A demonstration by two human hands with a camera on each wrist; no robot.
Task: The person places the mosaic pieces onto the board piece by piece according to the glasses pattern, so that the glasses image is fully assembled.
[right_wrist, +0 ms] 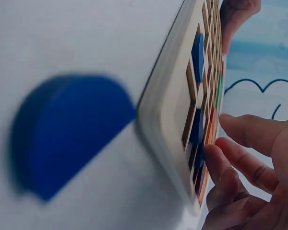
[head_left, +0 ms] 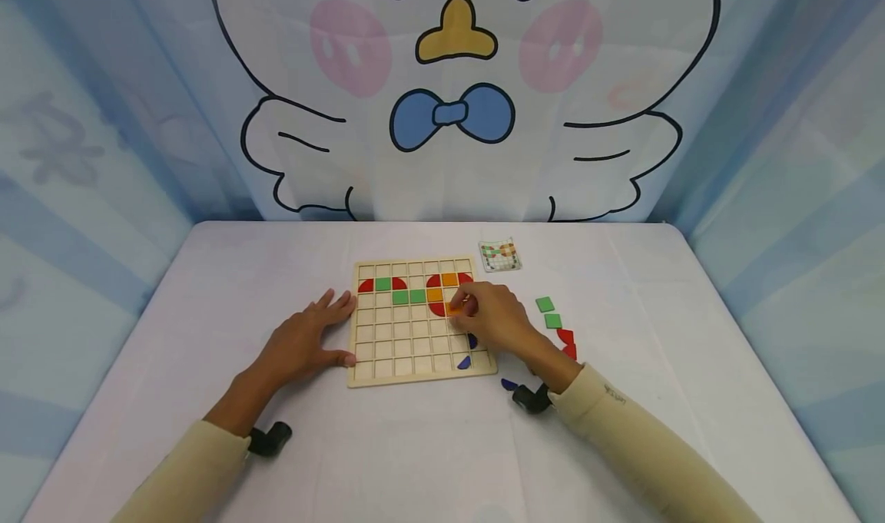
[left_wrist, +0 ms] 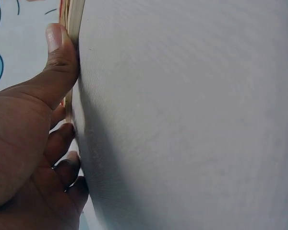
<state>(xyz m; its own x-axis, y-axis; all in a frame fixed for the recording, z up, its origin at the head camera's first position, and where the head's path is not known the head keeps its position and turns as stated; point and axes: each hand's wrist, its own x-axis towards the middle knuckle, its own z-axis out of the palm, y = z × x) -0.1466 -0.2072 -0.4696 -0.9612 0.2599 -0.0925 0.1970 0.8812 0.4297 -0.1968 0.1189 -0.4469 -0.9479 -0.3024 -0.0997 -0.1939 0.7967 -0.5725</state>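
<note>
A wooden grid board (head_left: 411, 348) lies on the white table, with red, green and orange tiles set in its upper rows. My left hand (head_left: 304, 342) spreads along the board's left edge; thumb (left_wrist: 62, 57) and fingertips touch its side in the left wrist view. Over the board's right part, my right hand (head_left: 494, 316) pinches an orange tile (head_left: 452, 309) between thumb and fingertips, beside a red quarter-round tile (head_left: 437, 309). Below that hand, blue rounded tiles (head_left: 464, 362) rest on the board. The right palm is hidden in the head view.
A small pattern card (head_left: 500, 255) lies behind the board's right corner. Green tiles (head_left: 553, 321) and red tiles (head_left: 567, 337) lie to the right, partly behind the right wrist. A loose blue tile (right_wrist: 77, 134) is off the board's near right corner. A curtain (head_left: 449, 177) hangs behind the table.
</note>
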